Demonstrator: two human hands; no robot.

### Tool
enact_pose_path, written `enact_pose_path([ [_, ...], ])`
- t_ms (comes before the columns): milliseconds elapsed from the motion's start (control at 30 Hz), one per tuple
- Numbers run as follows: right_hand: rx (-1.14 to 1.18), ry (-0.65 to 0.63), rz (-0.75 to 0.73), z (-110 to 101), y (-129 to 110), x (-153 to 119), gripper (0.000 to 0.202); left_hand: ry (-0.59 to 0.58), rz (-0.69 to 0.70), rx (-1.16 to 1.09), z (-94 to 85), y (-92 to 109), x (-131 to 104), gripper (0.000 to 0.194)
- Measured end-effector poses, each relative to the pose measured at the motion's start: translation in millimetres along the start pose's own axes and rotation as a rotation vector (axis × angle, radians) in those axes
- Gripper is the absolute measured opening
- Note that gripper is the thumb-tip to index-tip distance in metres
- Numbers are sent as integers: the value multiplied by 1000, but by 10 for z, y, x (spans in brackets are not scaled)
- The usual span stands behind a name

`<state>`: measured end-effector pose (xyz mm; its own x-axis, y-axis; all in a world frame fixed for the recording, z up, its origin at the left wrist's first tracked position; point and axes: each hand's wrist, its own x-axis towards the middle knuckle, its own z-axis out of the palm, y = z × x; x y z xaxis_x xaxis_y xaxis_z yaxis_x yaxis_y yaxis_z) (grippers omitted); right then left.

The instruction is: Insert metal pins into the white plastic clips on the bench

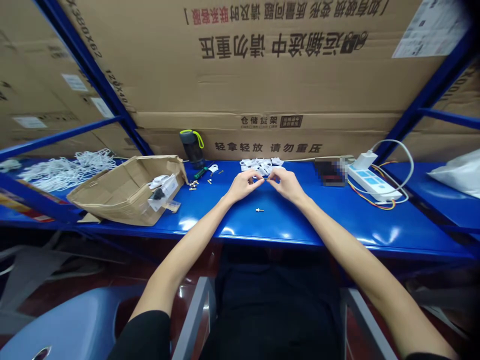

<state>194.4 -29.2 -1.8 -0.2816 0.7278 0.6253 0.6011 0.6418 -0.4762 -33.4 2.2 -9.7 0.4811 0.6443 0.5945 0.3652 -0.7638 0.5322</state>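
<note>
Pile of white plastic pieces (pixel 261 165) with a narrow pinch of fingers just before it

Left hand (pixel 243 186) and right hand (pixel 287 185) come together at the near edge of the pile, above the blue metal tabletop (pixel 240 220). Each grip is narrow, thumb against index finger, and between them they hold a tiny brownish piece (pixel 266 179). It is too small for me to tell its exact kind.

Nearer to the person than the pile, one small metal fitting (pixel 259 210) lies alone on its side, apart from both hands. To the left of the pile are a few small brass-coloured fittings (pixel 193 185), a green-handled tool (pixel 201 173) and, beside this tool, one loose white piece (pixel 213 168). A dark bottle with yellow-green strap (pixel 192 151) stands slightly tilted in the view, also left of the pile. Farther left is an open cardboard box (pixel 108 192) with some white packets inside, and then a heap of white cord (pixel 71 170).

To the right of the pile lies a blurred dark item (pixel 331 172), then a white power strip (pixel 375 183) with a plugged adapter. Behind the pile stands a large printed carton (pixel 258 90).
</note>
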Motion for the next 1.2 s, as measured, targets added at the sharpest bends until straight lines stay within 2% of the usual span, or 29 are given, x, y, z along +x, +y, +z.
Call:
enact_pose_path([
  [133, 83, -12, 6, 4, 17, -4, 4, 17, -6, -13, -23, 27, 9, 38],
  [400, 358, 52, 99, -53, -45, 15, 28, 87, -25, -92, -40, 5, 33, 41],
  [700, 574, 103, 225, -43, -30, 28, 40, 93, -27, -157, -31, 23, 34, 43],
  [900, 482, 97, 191, -41, -27, 21, 35, 87, -43, -165, -34, 0, 34, 43],
  [1200, 322, 152, -1, -38, -34, -10, 26, 54, -73, -245, -49, 16, 27, 42],
])
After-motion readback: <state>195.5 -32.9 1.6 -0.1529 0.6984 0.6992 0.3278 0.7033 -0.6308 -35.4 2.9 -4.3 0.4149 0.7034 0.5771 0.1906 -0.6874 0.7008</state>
